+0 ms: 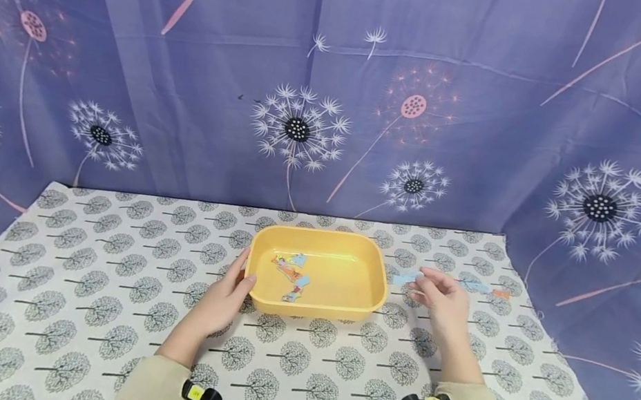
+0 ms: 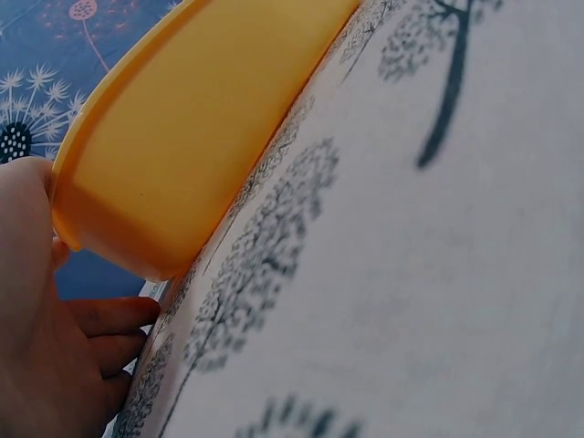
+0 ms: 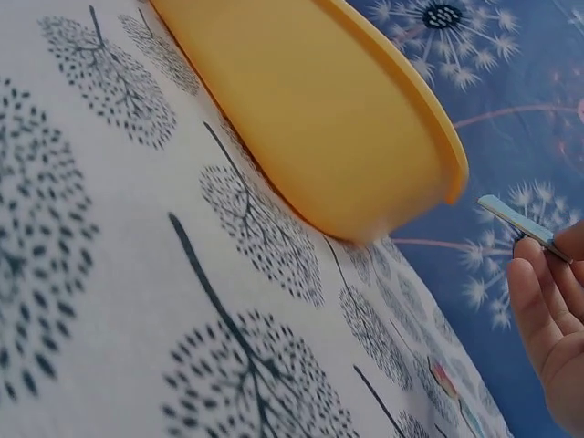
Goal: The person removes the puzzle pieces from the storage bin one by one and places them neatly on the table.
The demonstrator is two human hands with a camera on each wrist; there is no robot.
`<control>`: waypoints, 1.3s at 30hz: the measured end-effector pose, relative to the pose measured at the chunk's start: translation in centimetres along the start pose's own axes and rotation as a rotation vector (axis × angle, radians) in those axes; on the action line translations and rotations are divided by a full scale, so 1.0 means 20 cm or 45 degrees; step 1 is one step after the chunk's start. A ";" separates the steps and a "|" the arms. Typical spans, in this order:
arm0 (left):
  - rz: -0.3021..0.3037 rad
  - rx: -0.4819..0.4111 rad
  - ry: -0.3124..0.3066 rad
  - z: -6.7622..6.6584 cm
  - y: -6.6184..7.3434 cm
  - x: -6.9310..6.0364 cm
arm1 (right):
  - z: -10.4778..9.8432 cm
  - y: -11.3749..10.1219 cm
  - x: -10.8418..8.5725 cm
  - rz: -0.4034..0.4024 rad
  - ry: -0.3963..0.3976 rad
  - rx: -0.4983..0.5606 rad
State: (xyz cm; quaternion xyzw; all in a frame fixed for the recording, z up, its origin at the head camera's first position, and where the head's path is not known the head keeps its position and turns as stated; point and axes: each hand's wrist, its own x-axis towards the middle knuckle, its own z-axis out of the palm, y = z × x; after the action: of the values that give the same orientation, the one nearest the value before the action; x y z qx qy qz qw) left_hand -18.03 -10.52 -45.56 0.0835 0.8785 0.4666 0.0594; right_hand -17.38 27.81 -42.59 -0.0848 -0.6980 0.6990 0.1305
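A yellow plastic basin (image 1: 312,312) stands on the patterned cloth. My left hand (image 1: 226,297) holds its left end, thumb at the rim and fingers along the outer wall; in the left wrist view the lower fingers (image 2: 114,315) lie below the rim near the cloth. Several flat printed pieces (image 1: 289,270) in blue, orange and red lie in the basin's left half. To the right of the basin, my right hand (image 1: 444,305) pinches a thin, flat light-blue piece (image 3: 522,222) between thumb and fingers, above the cloth and apart from the basin wall.
More flat printed material, light blue with an orange end (image 1: 501,294), lies on the cloth right of my right hand. A tree-print cloth (image 1: 107,313) covers the table. Behind it hangs a purple dandelion curtain (image 1: 198,97).
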 end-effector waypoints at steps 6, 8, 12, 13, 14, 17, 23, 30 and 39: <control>0.003 0.003 -0.005 0.00 0.00 0.00 | -0.06 0.01 0.00 0.024 0.042 0.104; -0.001 0.001 -0.007 0.00 0.00 0.00 | -0.07 0.02 0.00 0.049 0.056 0.136; -0.013 -0.001 -0.013 0.00 0.00 0.01 | -0.10 0.05 0.01 0.118 0.098 0.095; -0.016 -0.002 -0.015 0.00 0.00 0.01 | -0.11 0.05 0.01 0.143 0.112 0.074; -0.020 -0.003 -0.018 0.00 0.00 0.01 | -0.11 0.06 0.01 0.168 0.123 0.051; -0.031 -0.002 -0.022 0.00 -0.01 0.00 | -0.12 0.10 0.01 0.237 0.148 -0.014; -0.031 -0.012 -0.018 -0.01 0.00 0.00 | -0.14 0.14 0.02 0.268 0.169 -0.115; -0.008 -0.011 -0.008 -0.01 0.00 0.01 | -0.15 0.15 0.04 0.282 0.175 -0.144; -0.018 -0.005 -0.015 0.00 0.00 0.00 | -0.15 0.17 0.05 0.292 0.175 -0.306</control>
State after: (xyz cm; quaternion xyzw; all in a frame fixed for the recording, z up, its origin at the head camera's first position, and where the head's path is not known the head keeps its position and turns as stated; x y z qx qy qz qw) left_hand -18.13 -10.60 -45.61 0.0797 0.8778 0.4675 0.0679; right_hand -17.57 31.00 -46.01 -0.2266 -0.7517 0.6133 0.0863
